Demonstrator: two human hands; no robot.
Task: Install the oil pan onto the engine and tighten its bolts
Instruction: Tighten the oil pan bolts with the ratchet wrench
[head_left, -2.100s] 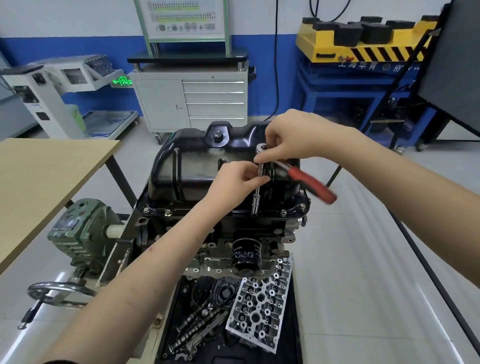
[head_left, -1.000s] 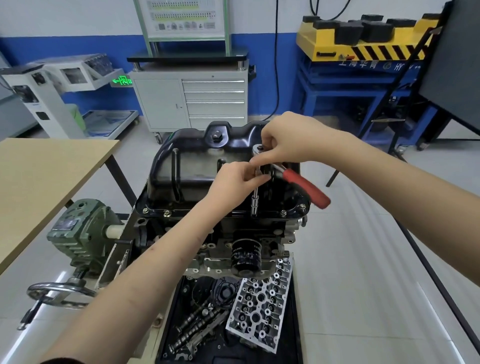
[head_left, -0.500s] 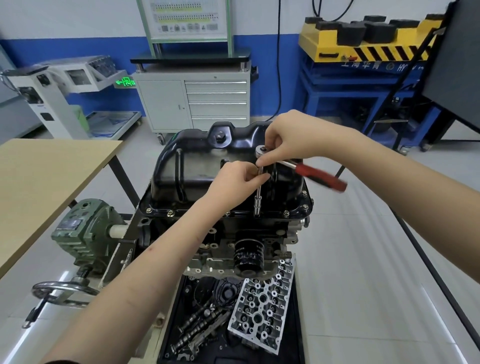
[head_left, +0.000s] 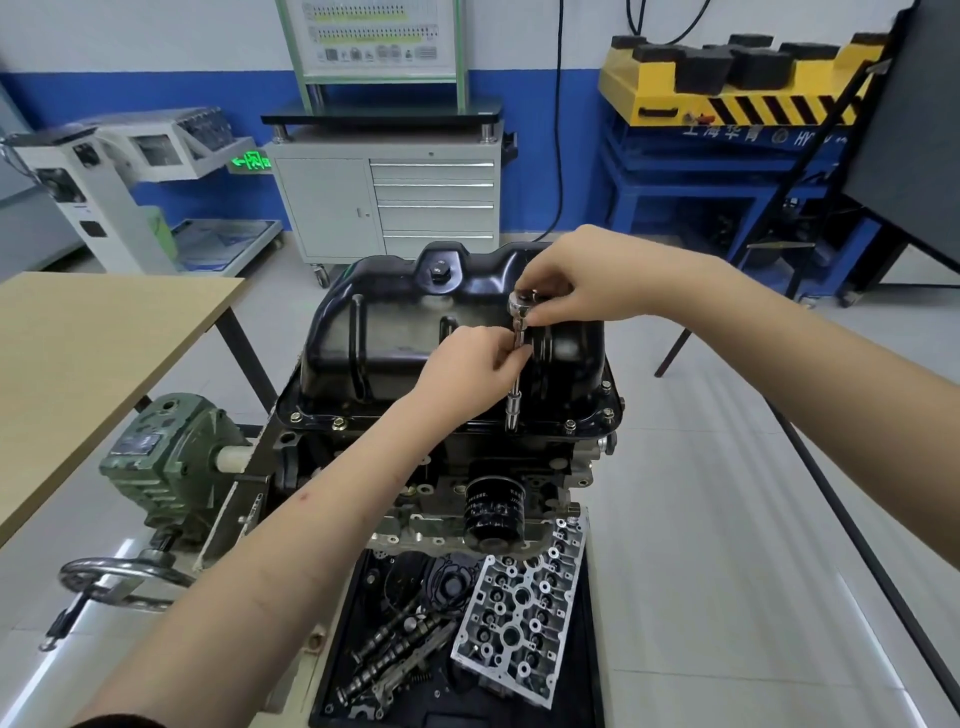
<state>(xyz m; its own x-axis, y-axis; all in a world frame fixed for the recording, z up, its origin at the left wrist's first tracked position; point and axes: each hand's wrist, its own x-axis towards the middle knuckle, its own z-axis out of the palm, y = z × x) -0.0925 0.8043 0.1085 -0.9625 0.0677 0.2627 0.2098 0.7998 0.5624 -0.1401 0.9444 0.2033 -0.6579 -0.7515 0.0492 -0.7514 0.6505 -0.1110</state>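
Sitting at frame centre on the engine (head_left: 447, 467), the black oil pan (head_left: 395, 338) fills the middle. The right hand (head_left: 576, 280) clamps the ratchet head (head_left: 522, 301); the left hand (head_left: 467, 369) pinches the extension (head_left: 515, 384), whose socket seems seated on a flange bolt (head_left: 510, 427).

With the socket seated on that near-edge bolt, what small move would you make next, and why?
Probably swing the ratchet head through another tightening stroke. The right hand grips it, the left hand pinches the extension upright, and the socket sits on a flange bolt of the oil pan. The handle is hidden.
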